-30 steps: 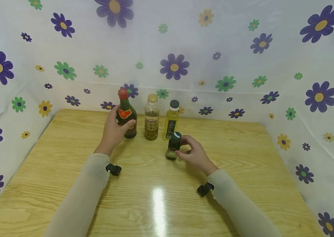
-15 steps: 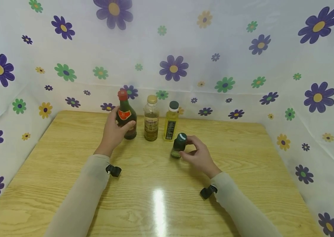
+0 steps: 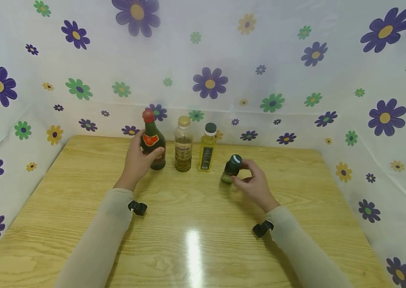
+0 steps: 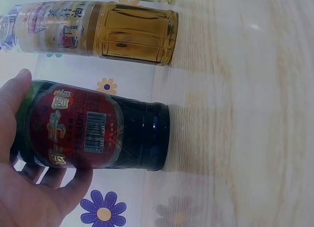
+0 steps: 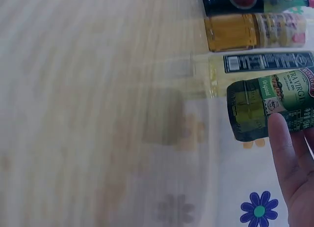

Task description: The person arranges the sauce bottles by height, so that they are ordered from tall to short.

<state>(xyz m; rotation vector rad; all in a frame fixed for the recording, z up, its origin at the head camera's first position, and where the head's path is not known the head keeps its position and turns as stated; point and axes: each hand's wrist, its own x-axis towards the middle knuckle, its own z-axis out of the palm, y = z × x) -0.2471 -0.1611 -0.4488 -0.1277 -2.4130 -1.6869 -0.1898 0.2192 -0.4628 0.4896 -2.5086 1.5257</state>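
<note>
My left hand (image 3: 135, 160) grips a dark vinegar bottle (image 4: 73, 126) with a red cap and red label, upright at the left of the row. My right hand (image 3: 255, 186) holds a small dark green olive oil bottle (image 3: 231, 169) between thumb and fingers, tilted, its cap leaning right. In the right wrist view that olive oil bottle (image 5: 267, 104) shows a green "extra virgin" label, its base raised off the table. Between the hands stand a gold-capped bottle of amber oil (image 3: 183, 150) and a square bottle of yellow oil (image 3: 207, 152) with a dark green cap.
The wooden table (image 3: 167, 224) reaches back to a white curtain (image 3: 174, 52) printed with flowers, which also hangs along both sides. Black wrist cameras (image 3: 138, 207) sit on both sleeves.
My right hand has carried the olive oil bottle rightward and slightly back, from in front of the yellow oil bottle to its right, tilting it. My left hand stays on the vinegar bottle.
</note>
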